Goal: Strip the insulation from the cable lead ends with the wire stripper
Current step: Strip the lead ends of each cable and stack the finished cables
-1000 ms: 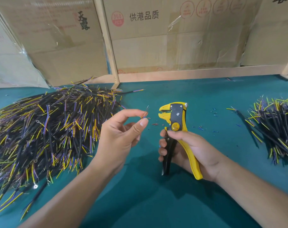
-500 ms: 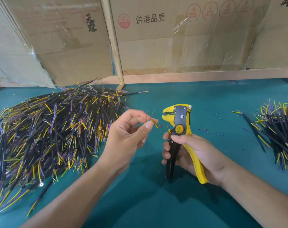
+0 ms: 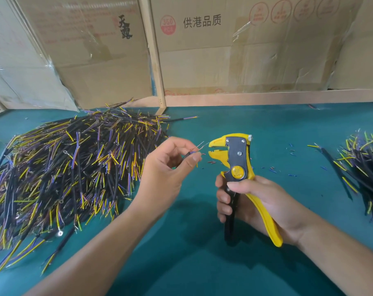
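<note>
The left hand (image 3: 166,167) pinched a short black cable (image 3: 186,155) between thumb and forefinger, and over the last second it had carried the fanned lead ends (image 3: 199,146) rightward, from a little apart from the tool to just beside its mouth. The right hand (image 3: 251,201) kept its fingers wrapped round the handles of the yellow wire stripper (image 3: 234,159), held upright over the green table (image 3: 266,129); its jaws stood slightly parted and faced the leads. One thin lead appeared to reach the gap, though whether it sat between the jaws could not be told. The closing of that distance suggested that the feeding step was nearly finished and a squeeze of the handles would follow. A large pile of cables (image 3: 64,167) lay to the left and a smaller pile (image 3: 364,159) to the right, which probably meant most of the work remained. Small offcuts of insulation (image 3: 273,170) lay scattered on the table behind the stripper.
</note>
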Demonstrator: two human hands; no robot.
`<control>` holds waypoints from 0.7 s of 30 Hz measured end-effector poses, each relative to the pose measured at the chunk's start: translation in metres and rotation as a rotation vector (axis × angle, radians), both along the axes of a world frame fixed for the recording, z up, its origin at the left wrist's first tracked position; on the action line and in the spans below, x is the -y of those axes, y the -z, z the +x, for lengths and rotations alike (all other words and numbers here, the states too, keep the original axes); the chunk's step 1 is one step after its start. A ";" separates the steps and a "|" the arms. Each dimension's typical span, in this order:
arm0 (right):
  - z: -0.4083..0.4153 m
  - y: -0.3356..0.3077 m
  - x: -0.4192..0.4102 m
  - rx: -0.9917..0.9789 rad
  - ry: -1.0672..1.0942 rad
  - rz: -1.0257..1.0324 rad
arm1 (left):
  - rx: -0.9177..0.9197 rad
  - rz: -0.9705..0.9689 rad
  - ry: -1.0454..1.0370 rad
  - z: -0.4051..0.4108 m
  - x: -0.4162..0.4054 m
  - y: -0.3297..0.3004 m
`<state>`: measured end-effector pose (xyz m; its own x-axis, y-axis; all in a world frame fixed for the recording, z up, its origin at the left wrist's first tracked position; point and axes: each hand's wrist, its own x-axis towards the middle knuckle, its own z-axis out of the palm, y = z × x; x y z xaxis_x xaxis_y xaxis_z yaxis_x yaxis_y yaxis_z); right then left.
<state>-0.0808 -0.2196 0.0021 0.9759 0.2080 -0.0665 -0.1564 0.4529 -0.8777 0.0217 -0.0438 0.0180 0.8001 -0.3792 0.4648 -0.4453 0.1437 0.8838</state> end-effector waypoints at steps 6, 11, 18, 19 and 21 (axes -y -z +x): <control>-0.002 0.000 -0.002 0.037 -0.043 -0.012 | 0.042 0.039 0.042 0.002 0.001 0.000; -0.004 -0.001 -0.001 0.057 -0.078 -0.022 | 0.064 0.064 0.047 0.004 0.000 0.002; -0.006 -0.001 -0.002 0.070 -0.089 -0.038 | 0.065 0.060 0.047 0.007 -0.001 0.003; -0.006 -0.001 -0.002 0.066 -0.090 -0.043 | 0.060 0.058 0.050 0.007 0.000 0.003; -0.006 -0.001 -0.003 0.056 -0.092 -0.051 | 0.053 0.059 0.054 0.007 0.000 0.003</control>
<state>-0.0871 -0.2169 0.0036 0.9552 0.2947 -0.0254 -0.1457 0.3938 -0.9076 0.0290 -0.0439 0.0148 0.7526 -0.4493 0.4814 -0.4846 0.1169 0.8669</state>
